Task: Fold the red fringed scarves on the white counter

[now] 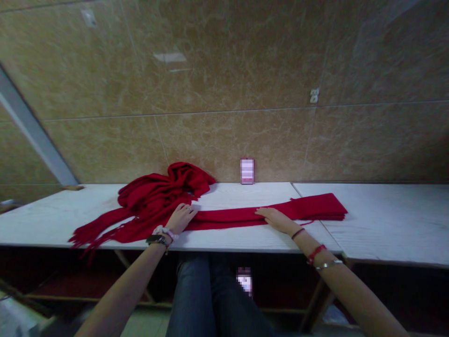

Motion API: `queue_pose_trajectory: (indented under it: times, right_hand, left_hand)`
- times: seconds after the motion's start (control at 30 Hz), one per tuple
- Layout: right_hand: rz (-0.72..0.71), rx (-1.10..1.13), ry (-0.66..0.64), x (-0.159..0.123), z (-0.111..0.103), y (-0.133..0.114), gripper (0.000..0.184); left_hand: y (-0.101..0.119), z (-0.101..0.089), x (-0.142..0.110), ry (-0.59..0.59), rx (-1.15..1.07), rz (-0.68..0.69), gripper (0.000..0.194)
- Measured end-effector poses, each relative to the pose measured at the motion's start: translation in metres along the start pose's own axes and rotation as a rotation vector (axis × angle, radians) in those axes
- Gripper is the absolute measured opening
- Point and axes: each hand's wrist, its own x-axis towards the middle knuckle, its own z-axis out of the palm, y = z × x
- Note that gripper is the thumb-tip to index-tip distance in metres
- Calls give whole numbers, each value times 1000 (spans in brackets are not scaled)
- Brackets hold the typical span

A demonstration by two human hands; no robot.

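Left hand point(181, 218) and right hand point(278, 220) rest on the red scarf point(226, 219) mid-frame, likely keeping it flat; can't tell if either pinches cloth.

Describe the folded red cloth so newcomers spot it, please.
Find the white tabletop along the tiled wall. Across it, under the left hand and right hand, lies the folded red cloth. Unlike the rumpled red heap at left, it is a flat, straight strip.
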Motion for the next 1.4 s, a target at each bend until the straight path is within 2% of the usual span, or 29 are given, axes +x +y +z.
queue_pose_trajectory:
  times: [0.17, 0.27, 0.4, 0.53, 0.73, 0.93, 1.07, 1.17, 1.33, 1.4]
  right_hand:
    - [9, -135, -9, 1, 1, -4, 48]
    - [-6, -164, -20, 1, 2, -4, 48]
    - [38, -73, -7, 2, -1, -4, 43]
    - [72, 96, 18, 1, -7, -8, 40]
    - [62, 165, -125, -4, -12, -12, 35]
    - [33, 298, -213, 0, -22, -2, 34]
    - [12, 340, -223, 1, -26, -1, 33]
    - [45, 276, -193, -4, -23, -7, 32]
    - [58, 116, -102, -11, -14, -19, 35]
    - [62, 102, -85, -11, -13, -21, 36]
  left_hand:
    - [18, -11, 13, 21, -133, 56, 32]
    - [30, -21, 18, -24, -173, 111, 28]
    - [34, -31, 20, -145, -202, 70, 28]
    - [37, -36, 11, -160, -254, 34, 32]
    - [53, -36, -1, -212, -285, 44, 34]
    - [47, -28, 6, -227, -237, 54, 31]
    - [47, -24, 11, -244, -199, 71, 31]
    - [50, -26, 13, -215, -218, 68, 33]
    - [55, -33, 11, -24, -317, -14, 30]
    - [57, -32, 8, -6, -350, 14, 29]
